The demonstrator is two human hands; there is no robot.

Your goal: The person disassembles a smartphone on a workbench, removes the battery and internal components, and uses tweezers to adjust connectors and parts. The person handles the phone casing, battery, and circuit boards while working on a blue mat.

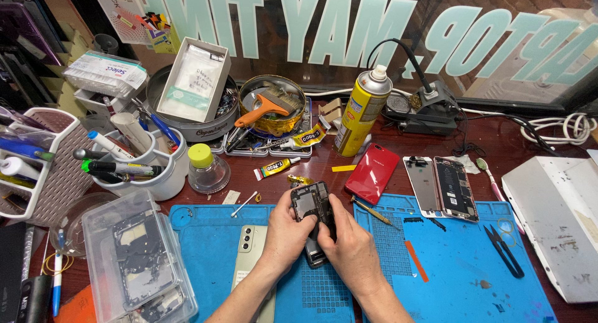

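Observation:
Both my hands hold a dark, opened phone body [309, 203] upright over the blue work mat [461, 267]. My left hand [284, 231] grips its left side and lower end. My right hand [349, 245] wraps its right side, with fingers pressing on the exposed inner face. The phone's lower end is hidden between my palms. A pale green phone [250, 254] lies face down on the mat just left of my left wrist.
A red phone back [372, 172], an opened phone with its screen [441, 187], black snips [503, 249] and a tool [372, 212] lie to the right. A yellow spray can [362, 111], soldering station [430, 108], glue tubes, pen cups [140, 167] and a clear parts box [138, 261] surround the mat.

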